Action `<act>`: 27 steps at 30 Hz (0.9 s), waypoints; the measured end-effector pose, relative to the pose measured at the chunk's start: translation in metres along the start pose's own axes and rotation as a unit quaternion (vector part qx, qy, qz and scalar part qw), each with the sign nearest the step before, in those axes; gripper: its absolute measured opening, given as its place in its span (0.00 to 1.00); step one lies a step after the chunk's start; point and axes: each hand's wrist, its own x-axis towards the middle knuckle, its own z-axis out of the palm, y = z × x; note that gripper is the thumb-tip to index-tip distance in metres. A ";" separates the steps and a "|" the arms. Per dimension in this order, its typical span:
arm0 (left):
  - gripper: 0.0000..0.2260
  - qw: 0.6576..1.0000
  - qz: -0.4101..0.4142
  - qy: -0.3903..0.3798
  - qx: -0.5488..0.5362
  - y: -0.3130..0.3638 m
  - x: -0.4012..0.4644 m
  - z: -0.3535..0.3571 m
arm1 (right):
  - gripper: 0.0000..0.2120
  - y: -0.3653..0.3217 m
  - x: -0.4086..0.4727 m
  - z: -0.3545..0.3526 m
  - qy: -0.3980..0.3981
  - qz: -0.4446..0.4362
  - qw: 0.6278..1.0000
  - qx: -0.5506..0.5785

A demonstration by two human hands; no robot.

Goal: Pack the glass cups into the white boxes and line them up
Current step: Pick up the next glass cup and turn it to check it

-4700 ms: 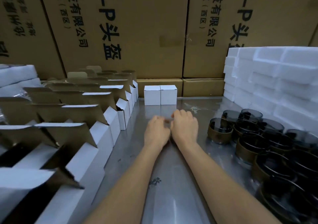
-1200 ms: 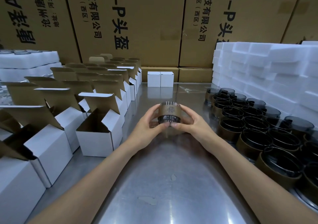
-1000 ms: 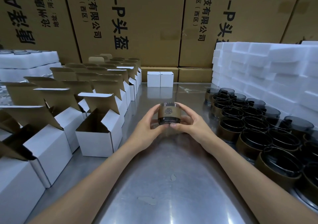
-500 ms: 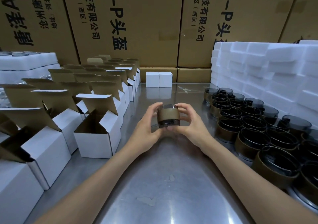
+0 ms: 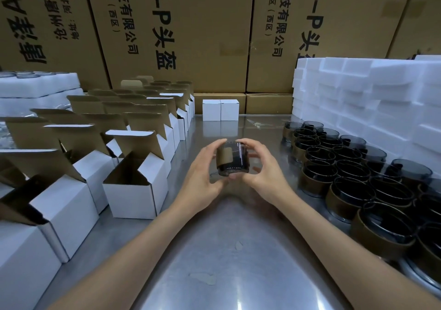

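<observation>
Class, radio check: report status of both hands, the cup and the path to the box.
Left hand and right hand gripping one glass cup. Cup lifted over table. Nearest open box left; nothing between.

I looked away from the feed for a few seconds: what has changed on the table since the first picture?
The hands then rested together, holding no cup. Now the left hand and right hand hold a cup above the table, and over the last second have turned its emblem side out of view. An open box now stands out front. The two closed boxes stayed at the back.
</observation>
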 end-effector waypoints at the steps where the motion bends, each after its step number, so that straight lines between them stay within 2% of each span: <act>1: 0.31 1.000 -0.005 0.007 -0.002 0.001 0.000 -0.001 | 0.34 -0.001 0.000 0.000 -0.007 -0.001 1.000 -0.003; 4: 0.30 0.998 -0.055 -0.003 -0.034 0.002 0.001 -0.002 | 0.37 -0.001 0.000 -0.001 -0.043 0.020 0.999 0.013; 7: 0.30 0.995 -0.074 -0.018 -0.061 0.002 0.000 -0.003 | 0.33 -0.001 0.000 0.001 -0.034 0.038 0.998 0.042; 12: 0.32 1.000 -0.011 -0.005 -0.005 0.006 -0.001 -0.001 | 0.31 -0.001 -0.001 0.003 -0.014 -0.001 1.000 -0.020; 17: 0.30 0.998 -0.060 0.005 -0.037 0.001 0.000 -0.002 | 0.37 -0.001 -0.001 0.002 -0.046 0.022 0.999 0.015; 20: 0.29 0.996 -0.076 -0.008 -0.045 -0.001 0.000 -0.001 | 0.32 0.000 -0.001 0.002 -0.032 0.046 0.997 0.047; 25: 0.32 1.000 -0.024 -0.009 -0.013 0.004 0.000 0.000 | 0.31 -0.001 -0.002 0.003 -0.005 0.011 1.000 -0.013; 27: 0.30 1.000 -0.030 0.001 -0.007 0.004 0.000 -0.002 | 0.32 -0.001 -0.002 0.003 -0.010 -0.001 1.000 -0.030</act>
